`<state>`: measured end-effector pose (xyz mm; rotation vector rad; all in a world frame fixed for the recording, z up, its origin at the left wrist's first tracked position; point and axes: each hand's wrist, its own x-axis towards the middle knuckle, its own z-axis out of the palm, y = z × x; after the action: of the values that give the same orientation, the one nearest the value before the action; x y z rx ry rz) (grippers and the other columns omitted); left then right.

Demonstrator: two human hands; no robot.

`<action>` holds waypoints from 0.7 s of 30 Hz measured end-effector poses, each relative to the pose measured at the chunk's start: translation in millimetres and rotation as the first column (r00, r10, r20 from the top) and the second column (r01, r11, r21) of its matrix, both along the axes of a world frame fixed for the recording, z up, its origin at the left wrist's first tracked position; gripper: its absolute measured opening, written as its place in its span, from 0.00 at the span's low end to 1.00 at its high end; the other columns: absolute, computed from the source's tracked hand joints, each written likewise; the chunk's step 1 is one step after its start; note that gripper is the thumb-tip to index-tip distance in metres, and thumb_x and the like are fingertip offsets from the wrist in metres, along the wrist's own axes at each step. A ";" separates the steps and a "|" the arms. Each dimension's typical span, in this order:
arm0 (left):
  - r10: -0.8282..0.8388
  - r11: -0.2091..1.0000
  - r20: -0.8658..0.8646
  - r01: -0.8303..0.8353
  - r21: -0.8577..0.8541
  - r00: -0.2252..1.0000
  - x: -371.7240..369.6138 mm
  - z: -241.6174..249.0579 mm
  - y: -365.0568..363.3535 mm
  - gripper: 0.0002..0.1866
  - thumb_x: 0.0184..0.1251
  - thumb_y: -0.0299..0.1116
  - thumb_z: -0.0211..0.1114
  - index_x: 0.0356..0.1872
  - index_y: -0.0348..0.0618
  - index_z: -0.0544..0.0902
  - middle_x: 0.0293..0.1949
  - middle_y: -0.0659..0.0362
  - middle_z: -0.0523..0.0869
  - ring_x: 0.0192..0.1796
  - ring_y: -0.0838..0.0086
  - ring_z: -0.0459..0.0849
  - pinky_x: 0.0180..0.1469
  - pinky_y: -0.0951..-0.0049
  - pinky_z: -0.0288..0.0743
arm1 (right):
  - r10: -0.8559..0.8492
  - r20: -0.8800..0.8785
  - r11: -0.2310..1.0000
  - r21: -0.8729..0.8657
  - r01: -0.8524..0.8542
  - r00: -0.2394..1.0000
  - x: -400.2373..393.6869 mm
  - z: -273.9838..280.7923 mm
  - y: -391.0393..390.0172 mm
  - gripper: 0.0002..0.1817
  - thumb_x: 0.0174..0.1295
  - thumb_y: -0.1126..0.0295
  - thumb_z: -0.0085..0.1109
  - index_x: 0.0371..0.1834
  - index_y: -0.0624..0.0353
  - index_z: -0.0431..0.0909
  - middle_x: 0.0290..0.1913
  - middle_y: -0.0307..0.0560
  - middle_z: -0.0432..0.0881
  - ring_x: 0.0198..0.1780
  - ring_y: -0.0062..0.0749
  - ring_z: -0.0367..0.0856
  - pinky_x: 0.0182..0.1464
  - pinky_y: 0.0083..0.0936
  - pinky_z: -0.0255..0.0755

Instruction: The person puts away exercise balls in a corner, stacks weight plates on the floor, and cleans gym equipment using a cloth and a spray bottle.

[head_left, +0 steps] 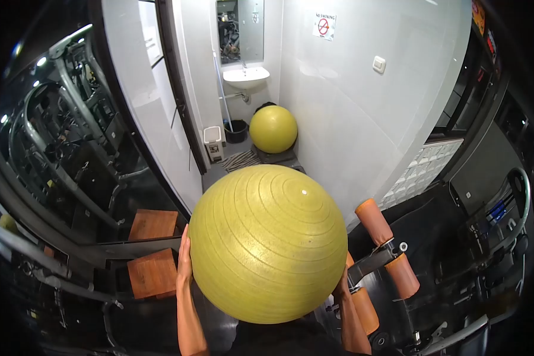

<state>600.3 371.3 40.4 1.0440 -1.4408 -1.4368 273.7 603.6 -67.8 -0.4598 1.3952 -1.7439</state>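
A large yellow-green exercise ball [261,243] with ridged rings and a small white plug fills the middle of the head view, held in front of my body. My left hand [184,256] presses flat against its left side, fingers pointing up. On the opposite side, my right hand [342,283] supports the ball low down, its fingers mostly hidden behind the curve. Ahead, in the washroom corner, a second yellow-green exercise ball [273,129] rests below and right of the sink.
A white sink [246,77], a black bucket [236,132], a white bin [213,144] and a striped mat [241,160] stand ahead. A door [160,89] and wooden box [153,273] are at left. Orange-padded gym equipment [374,221] stands close at right.
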 end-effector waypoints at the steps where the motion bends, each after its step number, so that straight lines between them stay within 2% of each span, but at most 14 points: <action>1: -0.009 1.000 -0.001 0.009 0.005 1.000 -5.6 -3.4 -18.2 0.38 0.69 0.60 0.38 0.72 0.43 0.52 0.73 0.52 0.52 0.74 0.61 0.48 0.73 0.62 0.45 | -0.009 -0.001 1.000 0.005 0.009 1.000 -7.3 -8.1 -9.8 0.34 0.69 0.42 0.29 0.58 0.62 0.70 0.52 0.48 0.77 0.50 0.33 0.76 0.48 0.32 0.74; 3: -0.066 0.996 -0.022 0.064 -0.069 0.998 -16.3 -10.9 -59.9 0.37 0.69 0.58 0.40 0.71 0.43 0.53 0.72 0.52 0.53 0.74 0.61 0.50 0.72 0.61 0.47 | -0.044 0.085 0.998 -0.038 0.048 0.995 -23.5 -22.0 -36.8 0.36 0.69 0.40 0.28 0.59 0.62 0.69 0.54 0.49 0.76 0.52 0.34 0.76 0.51 0.35 0.73; 4: -0.070 0.995 -0.023 0.068 -0.067 0.997 -23.2 -17.2 -78.8 0.37 0.69 0.58 0.40 0.71 0.43 0.53 0.72 0.52 0.53 0.74 0.61 0.50 0.72 0.61 0.47 | -0.048 0.084 0.998 -0.037 0.052 0.995 -28.9 -21.8 -48.9 0.36 0.69 0.40 0.28 0.59 0.62 0.69 0.54 0.49 0.76 0.52 0.34 0.76 0.51 0.35 0.73; 6: -0.111 0.993 -0.080 0.107 -0.055 0.991 -35.8 -30.2 -116.1 0.37 0.70 0.56 0.42 0.71 0.41 0.54 0.72 0.52 0.55 0.74 0.62 0.51 0.72 0.61 0.48 | -0.154 0.217 0.987 -0.016 0.161 0.964 -32.3 -17.4 -72.3 0.37 0.68 0.40 0.27 0.60 0.62 0.68 0.54 0.48 0.76 0.52 0.35 0.76 0.52 0.34 0.73; 7: -0.121 0.992 -0.081 0.116 -0.057 0.989 -44.0 -34.7 -134.6 0.37 0.70 0.56 0.42 0.71 0.41 0.54 0.72 0.52 0.55 0.74 0.62 0.51 0.72 0.61 0.48 | -0.163 0.216 0.985 -0.018 0.170 0.963 -38.1 -17.1 -85.9 0.37 0.68 0.40 0.27 0.60 0.62 0.68 0.54 0.48 0.76 0.52 0.35 0.76 0.52 0.34 0.73; 9: -0.139 0.990 -0.148 0.141 0.003 0.979 -61.2 -40.4 -170.2 0.35 0.72 0.53 0.42 0.71 0.39 0.53 0.72 0.51 0.55 0.74 0.61 0.51 0.72 0.64 0.46 | -0.145 0.030 0.988 0.050 0.143 0.989 -50.7 -19.6 -109.2 0.39 0.67 0.37 0.25 0.61 0.61 0.66 0.55 0.48 0.75 0.55 0.36 0.74 0.55 0.36 0.71; 10: -0.140 0.982 -0.237 0.165 0.091 0.962 -80.6 -13.8 -170.3 0.36 0.71 0.55 0.41 0.71 0.39 0.54 0.71 0.52 0.56 0.73 0.62 0.52 0.71 0.62 0.49 | -0.156 0.037 0.987 0.046 0.154 0.987 -52.4 -22.4 -123.0 0.39 0.67 0.37 0.25 0.61 0.61 0.66 0.55 0.48 0.75 0.55 0.36 0.74 0.55 0.36 0.71; 12: -0.164 0.981 -0.220 0.183 0.066 0.961 -93.0 -16.6 -213.7 0.36 0.71 0.55 0.42 0.71 0.39 0.54 0.71 0.52 0.56 0.73 0.62 0.52 0.71 0.63 0.49 | -0.248 0.338 0.962 -0.027 0.273 0.908 -62.6 -27.5 -152.1 0.38 0.67 0.38 0.25 0.61 0.61 0.66 0.55 0.47 0.75 0.54 0.35 0.74 0.54 0.33 0.72; 13: -0.175 0.980 -0.213 0.191 0.056 0.961 -98.1 -24.8 -232.6 0.36 0.71 0.54 0.42 0.71 0.39 0.54 0.71 0.52 0.56 0.73 0.62 0.53 0.71 0.63 0.48 | -0.257 0.340 0.958 -0.031 0.284 0.904 -74.9 -39.3 -163.0 0.38 0.67 0.38 0.25 0.61 0.61 0.66 0.55 0.47 0.75 0.54 0.35 0.74 0.54 0.33 0.72; 15: -0.195 0.977 -0.200 0.207 0.044 0.960 -110.8 -45.3 -267.3 0.35 0.71 0.53 0.42 0.71 0.40 0.53 0.71 0.51 0.56 0.73 0.63 0.53 0.72 0.64 0.48 | -0.164 0.363 0.979 -0.055 0.197 0.917 -106.0 -73.2 -185.5 0.35 0.69 0.42 0.25 0.61 0.60 0.67 0.55 0.48 0.75 0.53 0.35 0.75 0.53 0.31 0.72; 18: -0.229 0.969 -0.177 0.241 0.046 0.957 -131.4 -55.9 -302.2 0.35 0.71 0.52 0.43 0.71 0.40 0.52 0.71 0.51 0.56 0.73 0.63 0.54 0.72 0.65 0.47 | -0.284 0.339 0.951 -0.021 0.309 0.897 -101.5 -16.4 -229.1 0.32 0.69 0.46 0.25 0.58 0.60 0.69 0.52 0.48 0.78 0.49 0.34 0.77 0.51 0.28 0.72; 19: -0.227 0.969 -0.183 0.241 0.059 0.957 -138.9 -54.9 -311.7 0.35 0.71 0.52 0.43 0.71 0.40 0.52 0.71 0.51 0.56 0.72 0.63 0.55 0.71 0.65 0.48 | -0.298 0.343 0.946 -0.018 0.324 0.890 -103.7 -18.8 -237.1 0.32 0.69 0.46 0.25 0.58 0.60 0.69 0.52 0.48 0.78 0.49 0.34 0.77 0.51 0.28 0.72; 21: -0.236 0.965 -0.192 0.253 0.067 0.953 -154.8 -57.2 -339.4 0.35 0.71 0.53 0.43 0.72 0.41 0.51 0.71 0.51 0.57 0.72 0.63 0.55 0.71 0.65 0.49 | -0.358 0.192 0.926 -0.057 0.374 0.914 -115.5 -18.5 -258.6 0.30 0.69 0.47 0.28 0.53 0.60 0.72 0.48 0.47 0.80 0.46 0.32 0.79 0.48 0.26 0.73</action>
<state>445.5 31.9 -16.8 0.7833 -1.4184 -1.7426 158.2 345.1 -86.3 -0.0845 1.3364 -2.1015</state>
